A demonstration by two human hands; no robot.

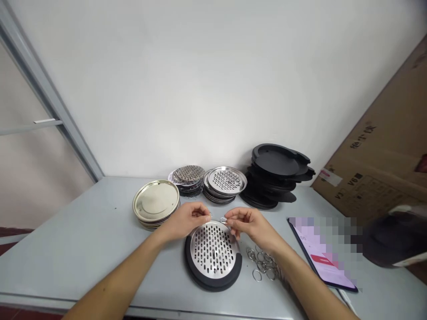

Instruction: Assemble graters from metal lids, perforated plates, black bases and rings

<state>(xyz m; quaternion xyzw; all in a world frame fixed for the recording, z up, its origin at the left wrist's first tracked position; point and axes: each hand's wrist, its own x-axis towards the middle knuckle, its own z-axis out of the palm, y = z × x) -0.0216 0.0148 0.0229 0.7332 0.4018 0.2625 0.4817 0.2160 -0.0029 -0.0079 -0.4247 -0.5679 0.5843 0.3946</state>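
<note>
In front of me lies a round metal grater disc with rows of slots, set in a black base that rims its sides and front. My right hand pinches a thin metal ring just above the disc's far edge. The fingertips of my left hand are pinched together at the disc's far left edge. A bit of thin metal wire, which looks like part of a ring, shows at them; the rest is hidden. Several loose metal rings lie beside my right forearm.
Behind my hands stand stacks of gold-coloured lids, coarse grater discs, slotted discs and black bases. A tablet lies to the right, near a cardboard box. A white wall closes the back.
</note>
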